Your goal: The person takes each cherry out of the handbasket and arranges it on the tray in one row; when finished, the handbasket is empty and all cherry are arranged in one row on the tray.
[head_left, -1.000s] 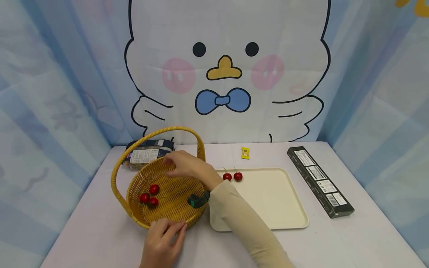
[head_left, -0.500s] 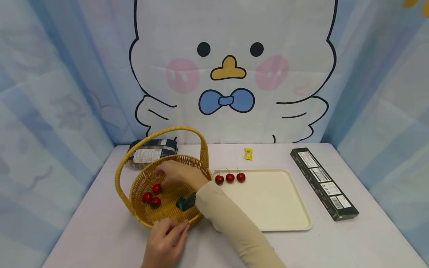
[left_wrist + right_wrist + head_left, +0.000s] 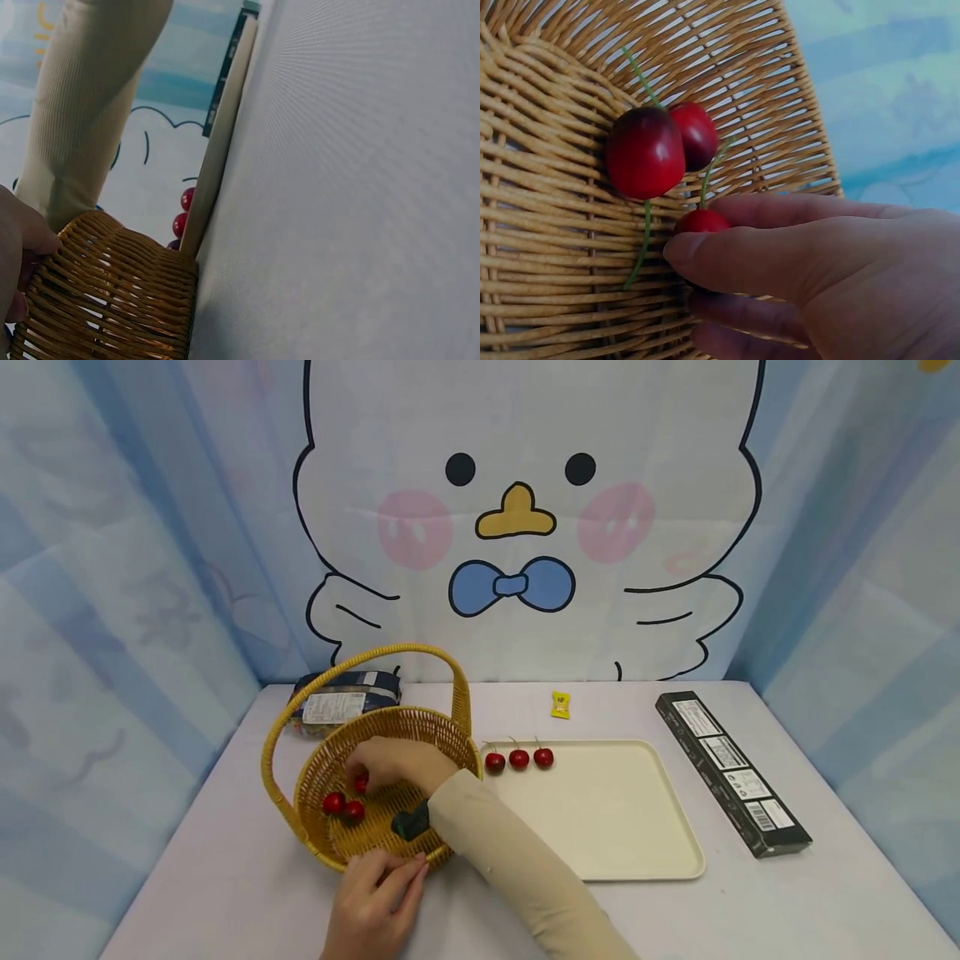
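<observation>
A yellow-brown wicker basket (image 3: 427, 724) with a tall handle stands at the left of the table. Inside it, my right hand (image 3: 390, 766) pinches a red cherry (image 3: 703, 220) between thumb and fingers; part of that fruit is hidden behind the thumb. Beside it on the woven bottom lie a larger-looking cherry (image 3: 645, 154) and another cherry (image 3: 695, 135), both with green stems. My left hand (image 3: 372, 902) pinches the basket's near rim, which also shows under the hand in the left wrist view. Three cherries sit in a row along the far left of a cream tray (image 3: 600, 818).
Behind the basket lies a dark packet with a white label (image 3: 333, 707). A small yellow wrapped sweet (image 3: 560, 705) is on the table beyond the tray. To the right lies a long black box (image 3: 735, 772). Printed curtains enclose the table at the back and sides.
My right hand has moved down and inward to the cherries in the basket and now pinches one. The left hand stays on the rim. The head view has shifted slightly.
</observation>
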### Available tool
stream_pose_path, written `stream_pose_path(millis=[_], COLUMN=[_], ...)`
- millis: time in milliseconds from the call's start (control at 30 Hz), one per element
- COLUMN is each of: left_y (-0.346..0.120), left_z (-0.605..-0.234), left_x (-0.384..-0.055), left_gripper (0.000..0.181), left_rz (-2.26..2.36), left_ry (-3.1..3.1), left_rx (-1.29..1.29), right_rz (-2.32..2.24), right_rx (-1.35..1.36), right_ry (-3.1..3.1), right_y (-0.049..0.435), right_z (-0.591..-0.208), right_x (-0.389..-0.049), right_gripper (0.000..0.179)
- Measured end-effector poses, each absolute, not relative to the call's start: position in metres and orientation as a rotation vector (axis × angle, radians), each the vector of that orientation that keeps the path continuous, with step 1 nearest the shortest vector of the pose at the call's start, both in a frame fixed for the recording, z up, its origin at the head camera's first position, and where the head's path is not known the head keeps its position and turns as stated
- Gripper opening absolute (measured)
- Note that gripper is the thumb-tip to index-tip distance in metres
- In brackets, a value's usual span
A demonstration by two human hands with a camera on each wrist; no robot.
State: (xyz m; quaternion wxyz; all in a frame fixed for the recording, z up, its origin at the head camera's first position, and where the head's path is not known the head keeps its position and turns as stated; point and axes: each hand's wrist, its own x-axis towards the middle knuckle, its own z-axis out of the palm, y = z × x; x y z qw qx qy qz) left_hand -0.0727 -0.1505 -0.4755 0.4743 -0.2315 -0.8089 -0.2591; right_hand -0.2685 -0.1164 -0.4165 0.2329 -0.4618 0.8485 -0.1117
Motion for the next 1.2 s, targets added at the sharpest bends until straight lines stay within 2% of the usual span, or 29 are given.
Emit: stream_pose_path(millis=[500,833,1200], left_y=[-0.149,-0.149,-0.147], left_z=[-0.474,-0.471,-0.473], left_x=[-0.069,-0.067,-0.069], left_gripper=[0.042,0.044,0.044], left_rz=[-0.621,-0.637,-0.613], left_ry=[-2.037,-2.074,-2.037], left_rx=[-0.523,-0.519,-0.512], right_rz=[-0.380,-0.492,-0.781], right_rx=[-1.356,-1.386,-1.336], right_ry=[2.386,2.522,2.596], right_y=[-0.093,-0.050,0.003], right_z=[-0.389,-0.379,-0.373], right_x=[-0.263,-0.252,-0.239], right_gripper=[0.027,0.032,0.028])
